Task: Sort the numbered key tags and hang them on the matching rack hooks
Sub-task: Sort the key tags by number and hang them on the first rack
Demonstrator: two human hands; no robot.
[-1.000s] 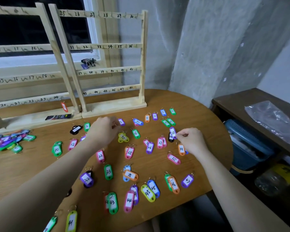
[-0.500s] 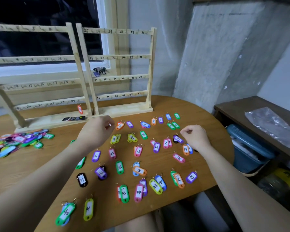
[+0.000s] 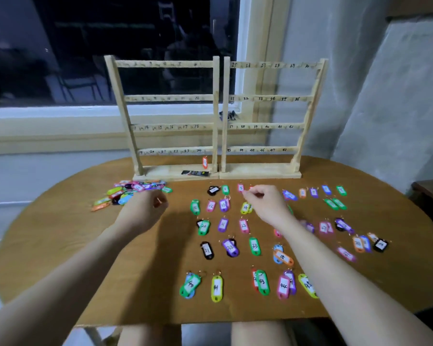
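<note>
- While sorting goes on at the table [image 3: 60, 245], most hooks on the two racks [image 3: 216, 116] bare; only one red tag [image 3: 205, 162] hung, low on the left rack.
- Left hand [image 3: 145, 211] hovering near the unsorted heap [image 3: 130, 193], fingers curled around something small and reddish; what exactly, impossible to tell.
- Right hand [image 3: 265, 206] reaching over the top row, fingertips pinched shut just beside the pink tag marked 3 [image 3: 240, 188]; whether gripping a ring there, too blurred to say.
- Sorted tags [image 3: 225, 245] laid out in numbered rows under and between both arms, heap well apart to the left.
- Best done, judging by the layout: read each number before setting down, keep rows in rack order, lift by the ring, not the label.
- Worth watching: stacked pairs of tags low in the grid, easily misread.
</note>
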